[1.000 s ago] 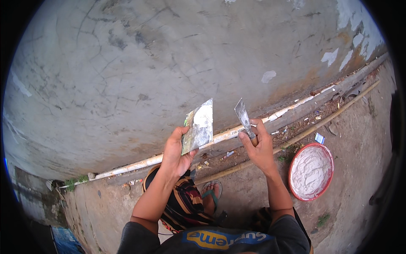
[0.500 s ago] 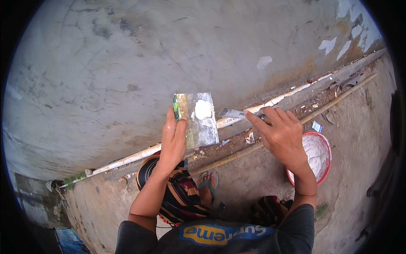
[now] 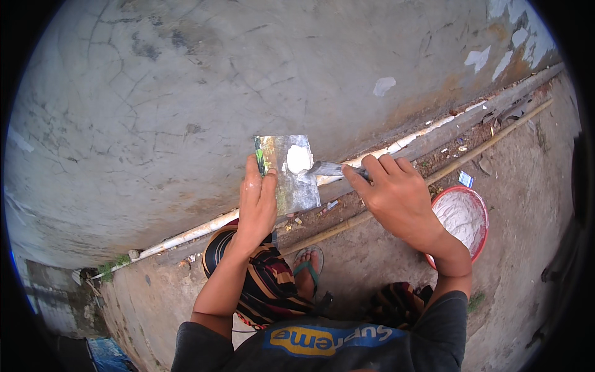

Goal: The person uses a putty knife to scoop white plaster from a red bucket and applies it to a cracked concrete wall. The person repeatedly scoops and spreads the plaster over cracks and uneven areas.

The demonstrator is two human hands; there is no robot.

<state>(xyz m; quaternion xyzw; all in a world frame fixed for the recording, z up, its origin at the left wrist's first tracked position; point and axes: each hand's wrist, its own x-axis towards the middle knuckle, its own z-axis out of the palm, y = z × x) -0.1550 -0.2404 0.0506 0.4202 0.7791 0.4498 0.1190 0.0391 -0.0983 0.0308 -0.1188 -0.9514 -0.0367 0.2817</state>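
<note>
White paste (image 3: 300, 159), likely soft, sits on a thin, probably light board (image 3: 300, 193) right of my left grip (image 3: 257, 201), which pinches its left edge (the best hold, I judge); my right grip (image 3: 396, 197) clasps a scraper (image 3: 326, 168) pointing leftward.

The wall (image 3: 204, 105) across the upper frame is grey, veined with dark cracks, rust-brown low down, with white patches at upper right. At centre, the board (image 3: 300, 197) is mottled grey and yellowish brown, bright green along its left edge, under a pure white dab (image 3: 300, 159); the scraper (image 3: 327, 168) has a grey blade. At right, a red basin (image 3: 486, 228) rings pinkish-white paste (image 3: 460, 217). Lower centre, cloth (image 3: 269, 291) striped black, tan and maroon meets a charcoal shirt (image 3: 201, 347) printed blue and yellow.
</note>
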